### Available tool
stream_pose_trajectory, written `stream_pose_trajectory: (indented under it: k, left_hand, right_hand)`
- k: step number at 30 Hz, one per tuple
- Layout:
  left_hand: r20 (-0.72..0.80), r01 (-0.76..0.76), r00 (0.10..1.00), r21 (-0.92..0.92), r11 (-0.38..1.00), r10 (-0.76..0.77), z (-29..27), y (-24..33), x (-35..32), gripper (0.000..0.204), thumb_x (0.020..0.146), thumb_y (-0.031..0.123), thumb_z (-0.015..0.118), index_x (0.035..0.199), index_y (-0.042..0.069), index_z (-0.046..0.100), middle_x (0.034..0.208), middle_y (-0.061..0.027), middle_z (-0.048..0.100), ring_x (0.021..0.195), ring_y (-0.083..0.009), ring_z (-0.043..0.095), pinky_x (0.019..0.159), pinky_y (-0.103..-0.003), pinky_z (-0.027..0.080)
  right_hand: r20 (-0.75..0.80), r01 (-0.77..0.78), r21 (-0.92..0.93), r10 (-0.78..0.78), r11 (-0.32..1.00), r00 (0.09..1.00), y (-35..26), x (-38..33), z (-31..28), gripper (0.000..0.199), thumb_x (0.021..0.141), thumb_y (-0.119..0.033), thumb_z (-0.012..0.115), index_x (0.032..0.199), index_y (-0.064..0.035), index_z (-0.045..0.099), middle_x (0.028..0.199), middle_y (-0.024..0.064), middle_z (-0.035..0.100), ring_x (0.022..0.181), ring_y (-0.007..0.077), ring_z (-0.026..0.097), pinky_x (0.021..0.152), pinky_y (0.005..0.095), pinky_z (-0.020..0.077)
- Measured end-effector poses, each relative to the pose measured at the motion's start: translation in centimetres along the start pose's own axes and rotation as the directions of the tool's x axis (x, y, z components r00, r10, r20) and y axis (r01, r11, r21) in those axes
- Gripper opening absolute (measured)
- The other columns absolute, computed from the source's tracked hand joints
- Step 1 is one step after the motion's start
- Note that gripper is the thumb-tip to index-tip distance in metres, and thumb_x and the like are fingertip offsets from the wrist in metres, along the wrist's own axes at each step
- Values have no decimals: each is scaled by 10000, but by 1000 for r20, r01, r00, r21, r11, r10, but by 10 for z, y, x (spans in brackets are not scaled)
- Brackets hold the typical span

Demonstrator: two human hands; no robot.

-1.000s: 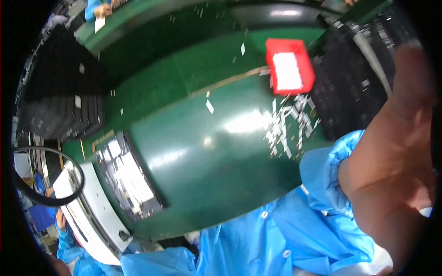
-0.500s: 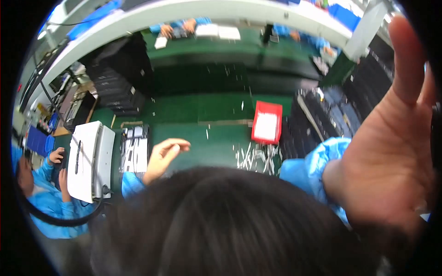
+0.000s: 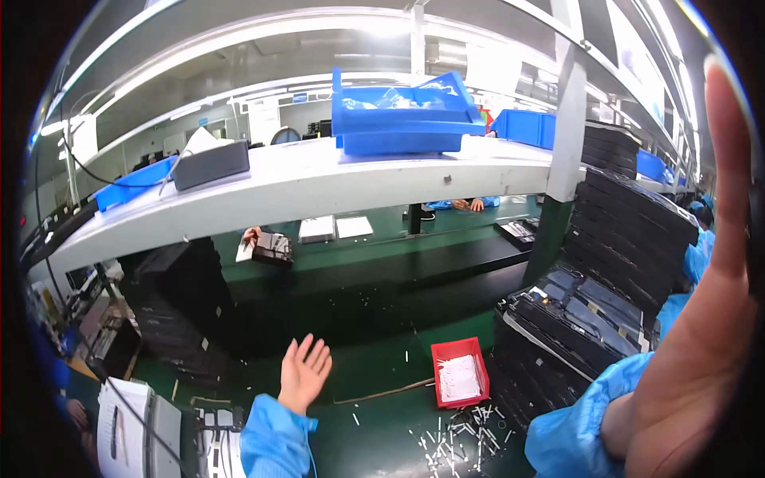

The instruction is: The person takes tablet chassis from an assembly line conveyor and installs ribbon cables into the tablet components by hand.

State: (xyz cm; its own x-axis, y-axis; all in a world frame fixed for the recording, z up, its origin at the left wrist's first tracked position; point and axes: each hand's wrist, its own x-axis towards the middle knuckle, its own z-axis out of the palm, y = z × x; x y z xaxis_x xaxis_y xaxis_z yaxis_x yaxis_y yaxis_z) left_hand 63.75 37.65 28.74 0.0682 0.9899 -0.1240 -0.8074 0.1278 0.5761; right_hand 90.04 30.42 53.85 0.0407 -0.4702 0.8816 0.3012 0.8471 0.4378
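Left hand (image 3: 304,373), fingers spread, empty, above the green worktop (image 3: 382,430) beside the red tray (image 3: 460,374); right hand (image 3: 701,334) raised, fingers together, empty; best lowered squarely.

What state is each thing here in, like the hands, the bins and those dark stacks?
left hand: open, fingers spread, holding nothing, raised over the green bench.
right hand: open, flat, empty, close to the camera.
red tray: upright on the bench, holding small white strips.
white strips: scattered loose on the bench.
blue bin: on the shelf, holding clear bags.
black trays: stacked at right.
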Motion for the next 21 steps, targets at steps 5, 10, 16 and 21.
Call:
stream_pose_trajectory:
  k: [5,10,16,21]
  left_hand:
    - [-139,-3,990,-99,995,-11,-42,-10,95,617,857,462,512,1365,167,324,1348,-115,362,1274,-268,316,1049,-427,258]
    - [-241,-152,964,-142,978,115,-70,-18,131,712,815,534,529,1388,200,272,1367,-102,321,1287,-277,277,1061,-441,211]
    - [-133,-192,978,-261,946,161,-106,-23,129,701,829,535,527,1376,191,257,1336,-137,378,1235,-297,359,1046,-439,271]
    - [-37,-124,992,-299,946,118,-105,-19,121,782,813,608,497,1401,185,203,1378,-148,328,1277,-311,314,1065,-454,240]
  right_hand:
    - [-1,-70,-99,70,993,998,9,-19,9,860,714,-417,706,1307,-37,213,1344,256,218,1224,397,273,970,499,263]
    - [-21,-126,-175,124,976,992,15,-29,-8,828,724,-409,700,1296,-24,240,1336,250,246,1215,386,297,966,483,282]
    - [-24,-136,-226,134,964,991,22,-37,-18,792,736,-399,693,1282,-9,272,1327,242,280,1205,374,326,962,465,305]
    - [-8,-107,-263,109,959,994,24,-29,-21,763,745,-390,687,1271,4,299,1319,236,307,1197,363,351,959,450,325]
